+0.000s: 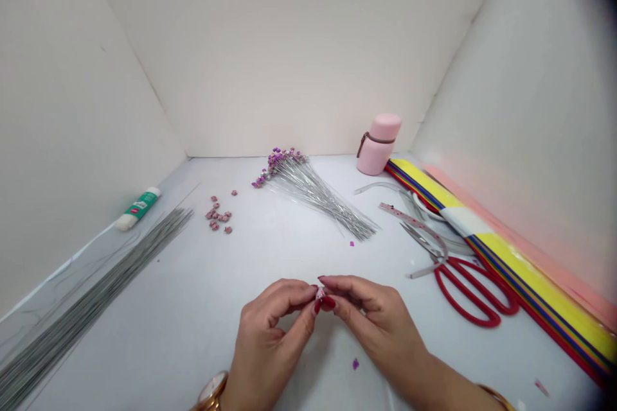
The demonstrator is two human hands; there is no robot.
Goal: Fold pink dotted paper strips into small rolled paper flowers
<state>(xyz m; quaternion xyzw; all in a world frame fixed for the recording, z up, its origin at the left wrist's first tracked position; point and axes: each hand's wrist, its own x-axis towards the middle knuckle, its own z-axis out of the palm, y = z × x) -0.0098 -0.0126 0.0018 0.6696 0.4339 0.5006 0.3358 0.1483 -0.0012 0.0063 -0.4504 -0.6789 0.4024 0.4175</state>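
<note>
At the front middle of the white table, my left hand [277, 331] and my right hand [380, 318] meet with thumbs and forefingers pinched. Between the fingertips sits a small pink folded paper piece [321, 293], mostly covered by the fingers. Several similar small pink pieces [219, 216] lie in a loose group at the left. A bundle of silver wire stems [328, 202] with shiny purple tips [279, 159] lies beyond my hands. Below my right hand lies a little purple scrap [355, 364].
Grey wires [110, 276] and a green-and-white glue stick [139, 209] lie at the left. At the right are red-handled scissors [475, 292], a clear curved strip [414, 221] and a stack of coloured sheets [530, 270]. A pink bottle [378, 148] stands at the back.
</note>
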